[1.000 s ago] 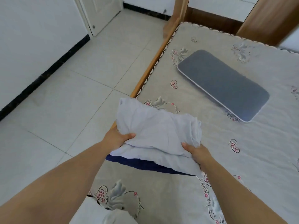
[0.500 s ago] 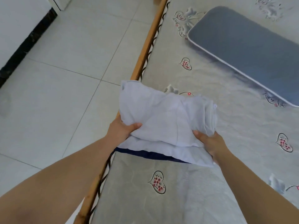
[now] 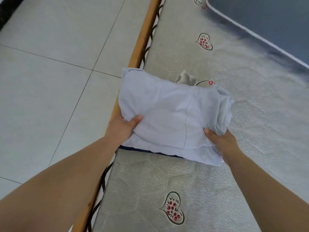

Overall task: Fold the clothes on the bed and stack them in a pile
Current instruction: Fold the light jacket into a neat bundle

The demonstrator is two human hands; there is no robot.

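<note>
A folded pale blue garment (image 3: 168, 114) sits at the left edge of the bed, on top of a dark blue garment (image 3: 133, 149) whose edge alone shows beneath it. My left hand (image 3: 122, 126) grips the pale garment's near left corner, thumb on top. My right hand (image 3: 220, 139) grips its near right corner, thumb on top and fingers hidden under the cloth. The mattress (image 3: 217, 181) is grey with heart and flower prints.
A grey-blue pillow (image 3: 267, 19) lies at the far right of the bed. The wooden bed rail (image 3: 142, 41) runs along the mattress's left side. Beyond it is pale tiled floor (image 3: 50, 81).
The view has tilted down and closer to the bed. The pale blue garment has flattened and come lower over the dark blue one, with both hands still gripping its near corners.
</note>
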